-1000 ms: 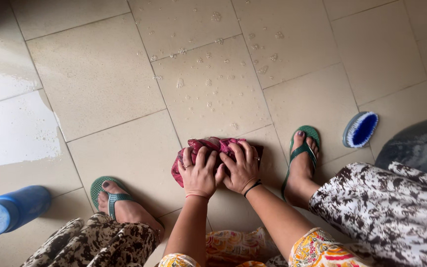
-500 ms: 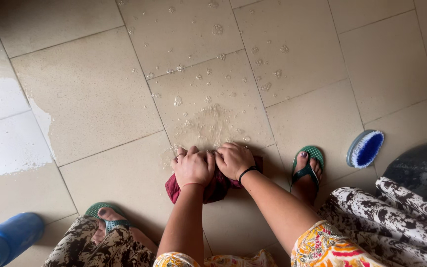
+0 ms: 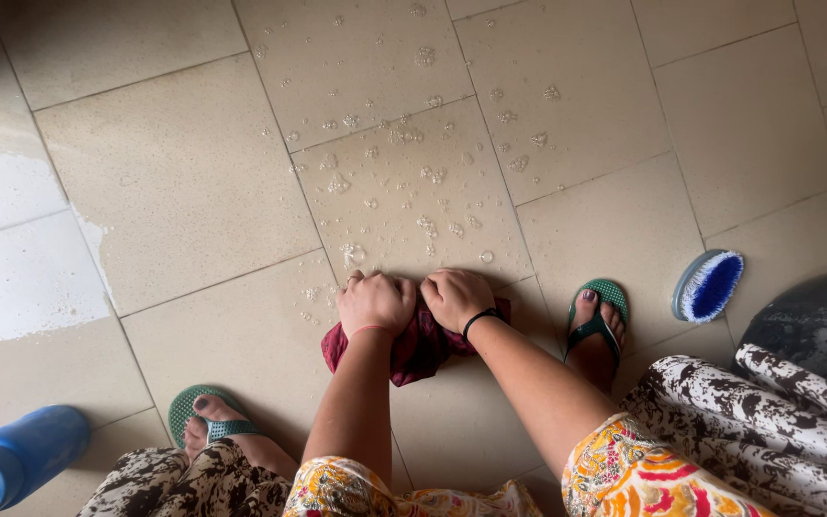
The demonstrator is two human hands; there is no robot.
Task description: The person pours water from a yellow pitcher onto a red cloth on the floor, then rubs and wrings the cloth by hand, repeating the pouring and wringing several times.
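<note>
Kneading a wadded maroon cloth (image 3: 420, 352) against the tiled floor (image 3: 184, 172), well into the wash by the look of it. Already lying soaked and bunched, the cloth, with soap suds (image 3: 413, 172) speckling the tiles just beyond it and thinning out toward the far side. Not yet showing any sign of rinsing or wringing out, so probably sitting somewhere in the middle of the job rather than near its end.

Pressing down side by side: left hand (image 3: 375, 303) clenched into a fist on the left part of the cloth, right hand (image 3: 456, 298) clenched likewise on the right part, knuckles nearly touching. Gripping folds of fabric underneath, both of them, with the cloth spilling out on the near side below the wrists and a little to each side.

Lying untouched, well apart to the right, a blue-bristled scrubbing brush (image 3: 707, 285). Resting at the near left corner, a blue bottle (image 3: 16, 458). Planted on either side of the cloth, feet in green flip-flops (image 3: 608, 292).
</note>
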